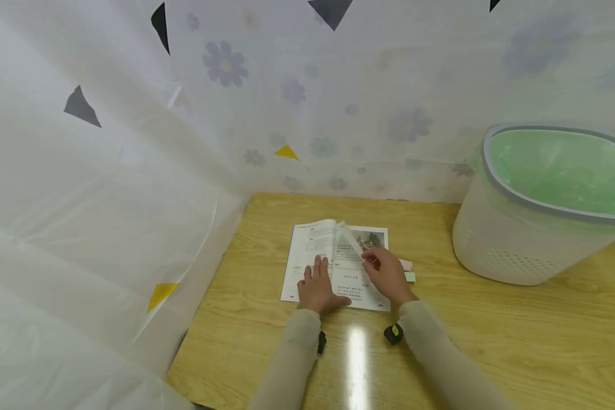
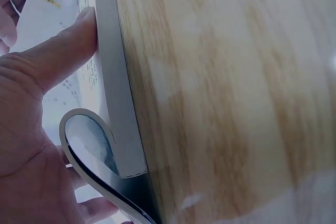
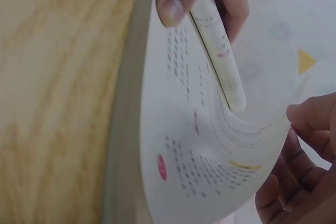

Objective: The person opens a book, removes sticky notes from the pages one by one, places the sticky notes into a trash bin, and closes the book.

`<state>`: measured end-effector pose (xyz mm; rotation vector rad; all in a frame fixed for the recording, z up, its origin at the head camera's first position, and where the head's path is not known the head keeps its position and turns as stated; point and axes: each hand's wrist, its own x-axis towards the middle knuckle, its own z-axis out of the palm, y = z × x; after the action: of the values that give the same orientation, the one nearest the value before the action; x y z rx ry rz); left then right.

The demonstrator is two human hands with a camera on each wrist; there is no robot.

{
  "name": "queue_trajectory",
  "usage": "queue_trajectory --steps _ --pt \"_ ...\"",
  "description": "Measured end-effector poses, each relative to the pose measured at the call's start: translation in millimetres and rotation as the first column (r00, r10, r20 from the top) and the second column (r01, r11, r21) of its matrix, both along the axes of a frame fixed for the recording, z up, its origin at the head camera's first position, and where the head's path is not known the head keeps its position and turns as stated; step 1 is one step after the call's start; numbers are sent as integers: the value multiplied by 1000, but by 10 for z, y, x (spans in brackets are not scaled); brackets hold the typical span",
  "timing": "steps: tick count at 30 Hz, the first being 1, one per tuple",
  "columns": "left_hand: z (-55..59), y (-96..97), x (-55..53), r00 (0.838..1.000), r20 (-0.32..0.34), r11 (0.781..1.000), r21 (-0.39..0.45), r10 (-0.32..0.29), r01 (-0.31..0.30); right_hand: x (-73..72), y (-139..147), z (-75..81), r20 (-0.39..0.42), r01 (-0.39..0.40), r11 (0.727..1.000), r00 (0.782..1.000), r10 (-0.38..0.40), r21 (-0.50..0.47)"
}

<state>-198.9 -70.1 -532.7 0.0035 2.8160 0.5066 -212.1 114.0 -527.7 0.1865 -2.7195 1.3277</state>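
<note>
A thick paperback book [image 1: 349, 287] lies spread on the wooden table, with printed text and a photo on its right-hand side. My left hand [image 1: 316, 289] rests on it near the lower middle, fingers straight and thumb stretched across the right-hand side. In the left wrist view the thumb [image 2: 68, 51] presses by the book's edge, and the left-hand pages curl up beside it. My right hand [image 1: 384, 273] pinches the outer edge of a page [image 3: 220, 166] between thumb and fingers. That page bends upward off the stack in the right wrist view.
Pink [image 1: 406, 265] and green [image 1: 410, 277] paper pieces stick out past the book's right edge. To the right on the table [image 1: 492, 319] stands a white basket [image 1: 512, 250] with a grey rim and green inside. Flower-patterned sheeting [image 1: 338, 114] hangs behind and at the left.
</note>
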Motion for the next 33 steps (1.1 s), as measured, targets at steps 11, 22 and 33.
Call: queue_trajectory --steps 11,22,33 --pt "9 -13 38 1000 -10 1000 9 20 -20 216 -149 -110 -118 -61 995 991 70 80" --pt "-27 -26 45 1000 -8 999 17 -29 29 415 -225 -252 -203 -54 998 977 59 28" --pt "-64 -115 -44 997 17 997 27 -71 71 454 -354 -305 -217 -141 990 966 142 18"
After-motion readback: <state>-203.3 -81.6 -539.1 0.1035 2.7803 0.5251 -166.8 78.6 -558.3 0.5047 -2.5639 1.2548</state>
